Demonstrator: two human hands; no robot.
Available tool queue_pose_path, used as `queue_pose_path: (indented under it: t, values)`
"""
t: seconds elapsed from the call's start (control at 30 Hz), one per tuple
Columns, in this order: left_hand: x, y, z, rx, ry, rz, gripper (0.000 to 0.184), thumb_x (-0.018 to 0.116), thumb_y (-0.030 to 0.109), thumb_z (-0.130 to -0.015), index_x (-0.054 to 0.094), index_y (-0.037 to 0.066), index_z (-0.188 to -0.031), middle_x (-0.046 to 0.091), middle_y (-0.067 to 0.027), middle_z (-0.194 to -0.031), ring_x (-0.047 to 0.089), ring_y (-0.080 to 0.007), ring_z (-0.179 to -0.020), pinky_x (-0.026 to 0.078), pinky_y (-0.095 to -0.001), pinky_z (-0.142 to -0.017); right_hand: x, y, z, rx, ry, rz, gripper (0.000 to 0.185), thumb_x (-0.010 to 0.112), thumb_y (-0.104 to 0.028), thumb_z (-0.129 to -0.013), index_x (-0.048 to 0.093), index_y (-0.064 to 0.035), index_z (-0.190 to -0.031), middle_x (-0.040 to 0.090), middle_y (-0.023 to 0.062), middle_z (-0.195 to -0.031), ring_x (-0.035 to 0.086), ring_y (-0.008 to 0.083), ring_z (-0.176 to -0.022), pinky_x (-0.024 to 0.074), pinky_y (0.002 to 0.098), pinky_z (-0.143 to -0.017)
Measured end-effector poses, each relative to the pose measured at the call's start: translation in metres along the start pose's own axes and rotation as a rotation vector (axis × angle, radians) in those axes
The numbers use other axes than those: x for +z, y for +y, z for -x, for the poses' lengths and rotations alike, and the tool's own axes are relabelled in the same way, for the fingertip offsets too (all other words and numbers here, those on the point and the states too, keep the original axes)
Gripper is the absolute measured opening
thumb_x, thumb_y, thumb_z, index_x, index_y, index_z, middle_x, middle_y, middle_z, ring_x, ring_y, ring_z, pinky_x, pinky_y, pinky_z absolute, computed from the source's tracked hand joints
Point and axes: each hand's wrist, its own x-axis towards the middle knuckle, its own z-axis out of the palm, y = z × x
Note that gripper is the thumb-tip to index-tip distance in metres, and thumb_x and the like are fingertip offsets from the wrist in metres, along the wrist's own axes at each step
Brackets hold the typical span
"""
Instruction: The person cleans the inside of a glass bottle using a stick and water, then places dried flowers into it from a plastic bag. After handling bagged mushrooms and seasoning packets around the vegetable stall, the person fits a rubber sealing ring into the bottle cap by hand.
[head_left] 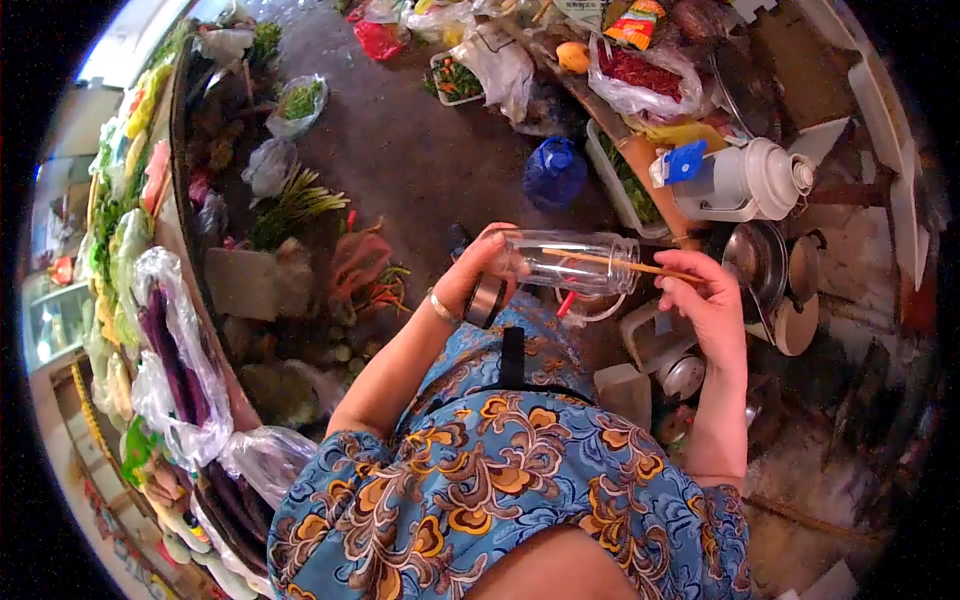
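My left hand is wrapped round the base of a clear jar, which lies sideways with its open mouth to the right. A dark cylindrical lid or cup shows below that hand, against the palm or wrist; how it is held I cannot tell. Between the fingertips of my right hand is a thin wooden chopstick. Its far end reaches through the mouth into the jar. No contents can be made out in the jar apart from the chopstick.
On the floor ahead stands a blue plastic jug. To the right are a white thermos flask and a metal pot. A bag of dried red chillies lies at the upper right. Bagged eggplants line the left shelf.
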Motion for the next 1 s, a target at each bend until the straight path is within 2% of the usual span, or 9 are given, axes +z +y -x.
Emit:
queue_pose_path:
  t: [0.13,0.23,0.33,0.43,0.6,0.77,0.83,0.9,1.0]
  values:
    - [-0.001,-0.004,-0.001,0.033,-0.035,-0.049,0.051,0.047,0.051,-0.090,0.039,0.016,-0.125,0.062,-0.0127,-0.084,0.048,-0.0154,-0.039,0.036,-0.0264,-0.033,-0.007,0.010,-0.002,0.027,-0.041,0.039,0.019,0.062,-0.003,-0.084,0.065,-0.0010,-0.103,0.064,0.0014,-0.082,0.056,0.0061,-0.068,0.0466,0.0208,-0.063]
    - [0.003,-0.007,0.000,0.001,0.003,-0.013,0.051,0.047,0.053,-0.089,0.041,0.016,-0.125,0.062,-0.0117,-0.084,0.049,-0.0141,-0.042,0.038,-0.0253,-0.034,0.002,0.013,0.000,-0.018,-0.055,0.170,0.016,0.062,-0.007,-0.084,0.065,-0.0020,-0.099,0.065,0.0051,-0.083,0.060,0.0127,-0.068,0.0481,0.0250,-0.063]
    - [0.008,-0.003,0.004,-0.027,0.003,-0.005,0.052,0.049,0.052,-0.089,0.042,0.015,-0.124,0.062,-0.0114,-0.082,0.050,-0.0134,-0.043,0.039,-0.0246,-0.036,0.008,0.009,0.000,-0.495,-0.112,0.906,0.015,0.061,-0.016,-0.083,0.063,-0.0077,-0.096,0.061,0.0128,-0.079,0.061,0.0305,-0.071,0.0479,0.0385,-0.062]
    - [0.000,-0.007,-0.002,-0.072,-0.103,-0.018,0.052,0.048,0.053,-0.089,0.043,0.013,-0.123,0.062,-0.0102,-0.089,0.056,-0.0135,-0.056,0.044,-0.0238,-0.044,0.003,0.010,-0.002,-0.628,-0.166,1.126,0.019,0.066,-0.011,-0.078,0.065,-0.0081,-0.097,0.058,0.0087,-0.071,0.057,0.0265,-0.062,0.0444,0.0326,-0.054]
    - [-0.002,-0.016,-0.003,-0.082,-0.005,-0.070,0.054,0.047,0.054,-0.089,0.046,0.010,-0.121,0.059,-0.0068,-0.104,0.060,-0.0145,-0.082,0.050,-0.0247,-0.059,-0.001,0.005,-0.002,-0.749,-0.213,1.176,0.021,0.066,-0.010,-0.076,0.066,-0.0115,-0.097,0.052,0.0074,-0.064,0.054,0.0256,-0.057,0.0412,0.0353,-0.050]
    - [-0.002,-0.006,-0.003,-0.040,-0.074,-0.106,0.054,0.047,0.054,-0.089,0.046,0.011,-0.121,0.060,-0.0068,-0.100,0.060,-0.0145,-0.081,0.050,-0.0251,-0.060,-0.004,0.010,0.000,-0.700,-0.312,1.155,0.020,0.063,-0.009,-0.079,0.066,-0.0097,-0.099,0.051,0.0076,-0.063,0.053,0.0253,-0.056,0.0416,0.0346,-0.050]
    - [0.000,-0.007,-0.002,-0.029,-0.109,-0.124,0.054,0.047,0.055,-0.089,0.046,0.011,-0.121,0.060,-0.0068,-0.100,0.060,-0.0143,-0.081,0.050,-0.0247,-0.060,-0.004,0.010,-0.003,-0.621,-0.431,0.920,0.016,0.060,-0.008,-0.084,0.064,-0.0056,-0.099,0.055,0.0088,-0.066,0.054,0.0242,-0.057,0.0420,0.0315,-0.051]
    - [0.007,-0.011,-0.005,0.017,0.009,-0.057,0.048,0.043,0.052,-0.092,0.046,0.013,-0.120,0.064,-0.0094,-0.078,0.059,-0.0154,-0.061,0.047,-0.0257,-0.054,-0.001,0.011,-0.002,-0.489,-0.404,0.752,0.014,0.058,-0.007,-0.086,0.064,-0.0038,-0.099,0.057,0.0101,-0.068,0.056,0.0240,-0.059,0.0423,0.0300,-0.053]
    - [0.004,-0.010,-0.006,-0.033,-0.033,0.002,0.049,0.042,0.053,-0.093,0.046,0.012,-0.120,0.064,-0.0085,-0.078,0.059,-0.0152,-0.061,0.047,-0.0259,-0.054,0.002,0.023,0.001,-0.303,-0.279,0.511,0.014,0.055,-0.006,-0.088,0.063,-0.0014,-0.099,0.060,0.0122,-0.072,0.060,0.0239,-0.063,0.0429,0.0282,-0.055]
